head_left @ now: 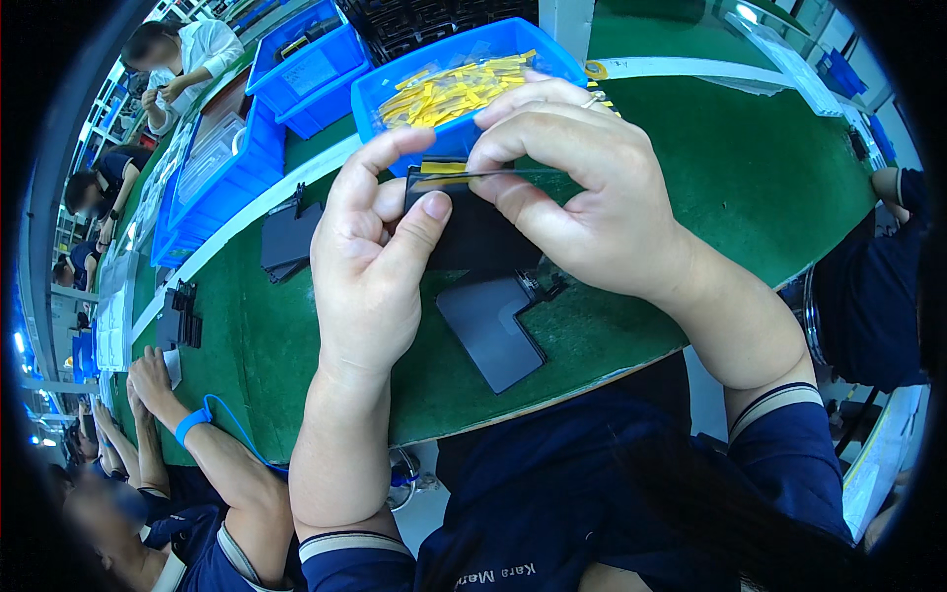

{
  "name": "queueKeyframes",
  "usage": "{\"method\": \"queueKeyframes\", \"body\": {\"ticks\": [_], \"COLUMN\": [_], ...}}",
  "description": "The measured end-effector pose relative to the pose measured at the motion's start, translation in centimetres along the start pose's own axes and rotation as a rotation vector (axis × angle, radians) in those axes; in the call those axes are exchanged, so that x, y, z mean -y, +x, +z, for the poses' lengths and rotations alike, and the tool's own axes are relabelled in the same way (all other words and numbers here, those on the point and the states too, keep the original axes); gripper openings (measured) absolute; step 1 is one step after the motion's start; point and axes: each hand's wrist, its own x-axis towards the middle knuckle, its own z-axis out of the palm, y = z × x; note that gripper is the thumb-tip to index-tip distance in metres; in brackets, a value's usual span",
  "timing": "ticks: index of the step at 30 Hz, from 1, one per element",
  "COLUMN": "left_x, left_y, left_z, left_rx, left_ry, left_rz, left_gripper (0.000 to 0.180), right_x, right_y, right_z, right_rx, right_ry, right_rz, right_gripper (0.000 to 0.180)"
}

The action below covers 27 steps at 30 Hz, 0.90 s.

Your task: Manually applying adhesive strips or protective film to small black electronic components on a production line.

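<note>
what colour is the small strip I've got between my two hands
The strip is yellow; it shows in the head view.

open room over green tabletop (735,192) at right, blue bin (368,109) blocking beyond the right fingers (552,135), dark plate (490,331) below

Through the head camera I see a factory assembly workshop. A long green-topped workbench (740,197) bears blue plastic bins (232,192), one heaped with small yellow strips (449,96). Nearby, I see co-workers in matching dark-blue short-sleeved tops (202,557).
</note>
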Motion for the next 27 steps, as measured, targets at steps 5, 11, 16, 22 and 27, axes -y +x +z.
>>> {"method": "queueKeyframes", "body": {"ticks": [5, 11, 16, 22, 27], "left_x": [0.1, 0.2, 0.4, 0.7, 0.5], "left_y": [0.3, 0.5, 0.4, 0.3, -0.1], "left_z": [-0.2, -0.7, -0.7, -0.4, 0.4], "left_rx": [0.006, -0.076, -0.083, -0.098, -0.12], "left_ry": [-0.029, -0.213, -0.21, -0.163, -0.043], "left_rz": [0.033, -0.064, -0.065, -0.048, -0.006], "left_gripper": [0.028, 0.027, 0.027, 0.027, 0.027], "right_x": [-0.3, -0.2, -0.4, -0.5, -0.8], "right_y": [0.4, 0.1, 0.1, 0.0, -0.1], "right_z": [-0.5, -0.1, 0.5, 0.8, 0.5], "right_rx": [-0.047, -0.066, -0.092, -0.092, -0.036], "right_ry": [-0.05, 0.048, 0.15, 0.092, -0.084], "right_rz": [-0.079, 0.235, 0.251, 0.245, 0.067], "right_gripper": [0.017, 0.018, 0.018, 0.015, 0.012]}}
